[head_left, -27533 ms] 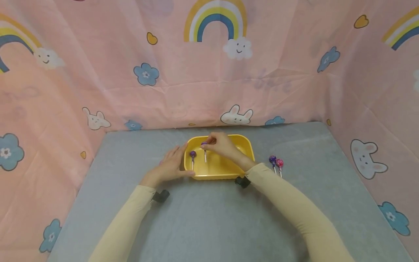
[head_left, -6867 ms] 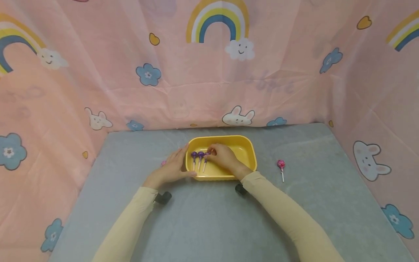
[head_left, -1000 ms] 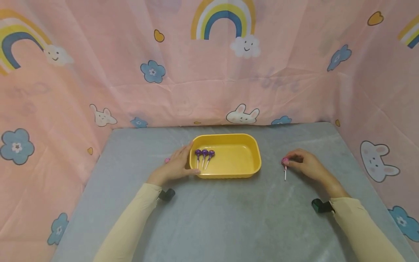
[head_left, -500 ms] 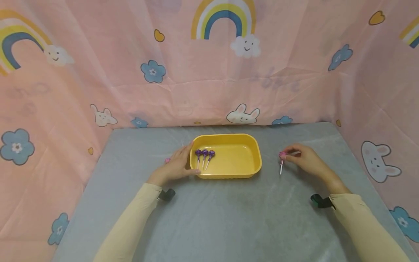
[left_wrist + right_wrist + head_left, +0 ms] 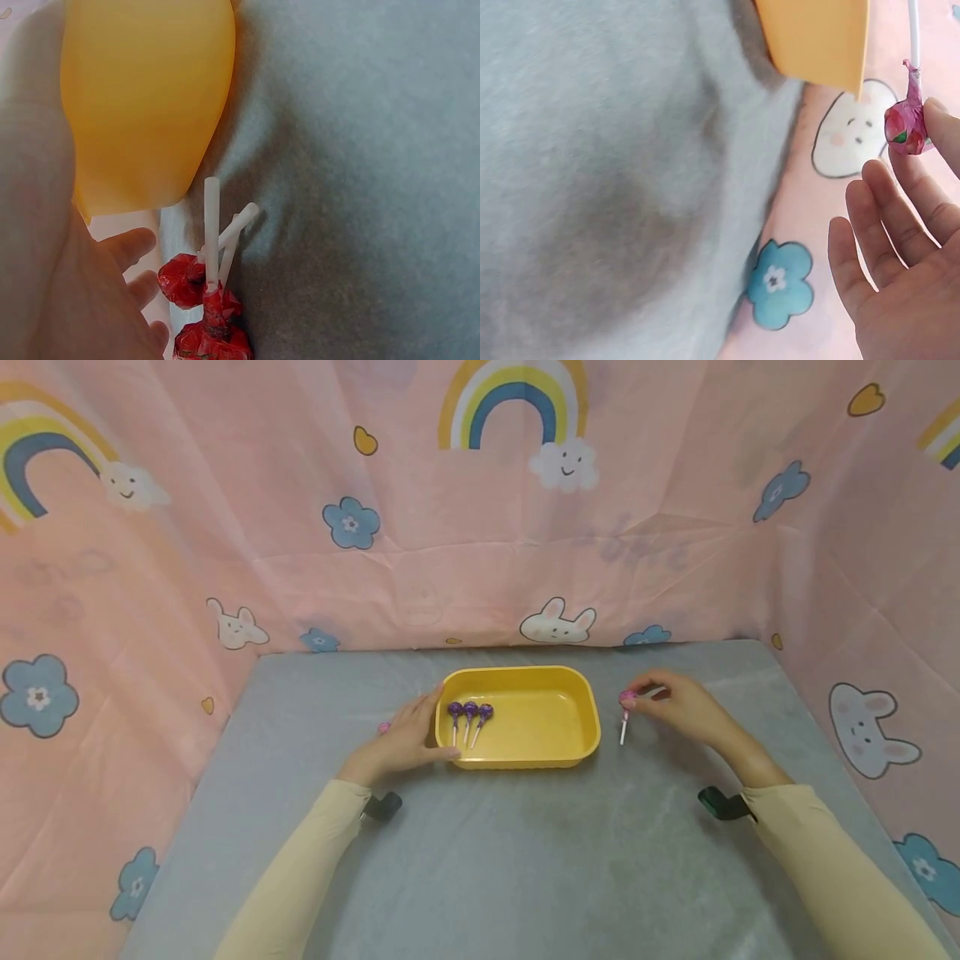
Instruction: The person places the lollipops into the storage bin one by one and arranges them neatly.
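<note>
A pink lollipop (image 5: 628,697) is pinched by its head in the narrow right grip (image 5: 686,708), just right of the yellow tray (image 5: 536,727), presumably so that the stick is left free. The left grip (image 5: 397,743) is laid, thumb wide of fingers, against the tray's left end, probably to steady it. Three purple lollipops (image 5: 470,708) are laid side by side inside, likely for order; red lollipops (image 5: 213,344) are seen outside, near the left grip. Since half a second ago, the pink lollipop has been brought nearer the tray.
</note>
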Demonstrator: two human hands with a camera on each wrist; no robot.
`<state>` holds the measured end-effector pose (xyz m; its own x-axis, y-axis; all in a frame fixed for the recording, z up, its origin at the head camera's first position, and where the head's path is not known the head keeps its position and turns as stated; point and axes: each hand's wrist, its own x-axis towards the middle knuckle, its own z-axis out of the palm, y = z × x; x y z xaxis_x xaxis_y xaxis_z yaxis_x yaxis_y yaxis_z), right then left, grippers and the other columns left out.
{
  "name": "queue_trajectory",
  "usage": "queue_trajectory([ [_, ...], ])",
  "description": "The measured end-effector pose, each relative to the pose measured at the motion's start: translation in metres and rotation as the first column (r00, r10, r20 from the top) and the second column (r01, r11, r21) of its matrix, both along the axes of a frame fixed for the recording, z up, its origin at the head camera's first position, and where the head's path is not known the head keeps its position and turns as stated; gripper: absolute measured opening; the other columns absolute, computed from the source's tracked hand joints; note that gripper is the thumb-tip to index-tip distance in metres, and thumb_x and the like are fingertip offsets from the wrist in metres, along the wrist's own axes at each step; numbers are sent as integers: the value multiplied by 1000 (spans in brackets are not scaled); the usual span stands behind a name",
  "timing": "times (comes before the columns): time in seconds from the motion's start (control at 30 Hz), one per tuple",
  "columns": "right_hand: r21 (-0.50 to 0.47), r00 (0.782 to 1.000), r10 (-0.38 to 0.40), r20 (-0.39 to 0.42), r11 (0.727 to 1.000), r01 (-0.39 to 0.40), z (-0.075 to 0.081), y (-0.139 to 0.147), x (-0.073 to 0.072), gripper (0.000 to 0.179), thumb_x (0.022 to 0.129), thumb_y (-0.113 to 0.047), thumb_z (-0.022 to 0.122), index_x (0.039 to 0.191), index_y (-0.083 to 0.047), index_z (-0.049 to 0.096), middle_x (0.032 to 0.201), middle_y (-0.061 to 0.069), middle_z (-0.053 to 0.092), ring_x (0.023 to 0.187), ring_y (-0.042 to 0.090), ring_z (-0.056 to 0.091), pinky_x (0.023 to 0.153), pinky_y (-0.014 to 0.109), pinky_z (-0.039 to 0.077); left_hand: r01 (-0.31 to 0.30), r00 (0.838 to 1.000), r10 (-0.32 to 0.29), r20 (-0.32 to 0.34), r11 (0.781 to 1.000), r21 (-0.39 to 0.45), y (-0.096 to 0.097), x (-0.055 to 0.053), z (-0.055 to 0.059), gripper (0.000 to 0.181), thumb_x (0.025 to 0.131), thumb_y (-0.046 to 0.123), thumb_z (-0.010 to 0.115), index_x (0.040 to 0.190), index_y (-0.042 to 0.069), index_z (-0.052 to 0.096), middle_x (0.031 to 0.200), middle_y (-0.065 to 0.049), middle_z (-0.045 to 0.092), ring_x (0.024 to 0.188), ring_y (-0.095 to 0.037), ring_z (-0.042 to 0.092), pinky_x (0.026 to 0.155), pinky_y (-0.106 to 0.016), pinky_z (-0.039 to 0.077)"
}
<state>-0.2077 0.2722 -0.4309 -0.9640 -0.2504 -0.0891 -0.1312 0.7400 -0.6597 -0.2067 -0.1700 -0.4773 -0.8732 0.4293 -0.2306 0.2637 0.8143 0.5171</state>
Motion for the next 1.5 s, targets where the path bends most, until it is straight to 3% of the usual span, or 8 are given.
queue_trajectory([
  [0.23,-32,997,55,-53,998,-57,6,-13,-5,34,94,-40,66,113,-12,68,114,8,67,112,28,57,101,52,46,8,1000,-8,0,1000,7,0,0,1,117,81,64,70,159,30,-12,168,-12,10,156,-34,8,125,-56,13],
  [0.83,-58,983,136,-127,988,-144,8,-53,-21,28,91,-31,71,110,-10,70,107,7,70,104,24,61,95,49,50,12,1000,-12,16,1000,12,0,-1,2,118,82,62,70,159,29,-12,168,-12,9,156,-34,6,126,-56,10],
  [1.5,-33,982,166,-91,985,-169,17,-78,-27,32,90,-39,72,109,-14,67,110,3,67,107,23,60,99,48,48,14,1000,-14,9,1000,9,0,-1,1,118,81,64,69,158,28,-13,169,-11,8,157,-33,6,127,-54,9],
])
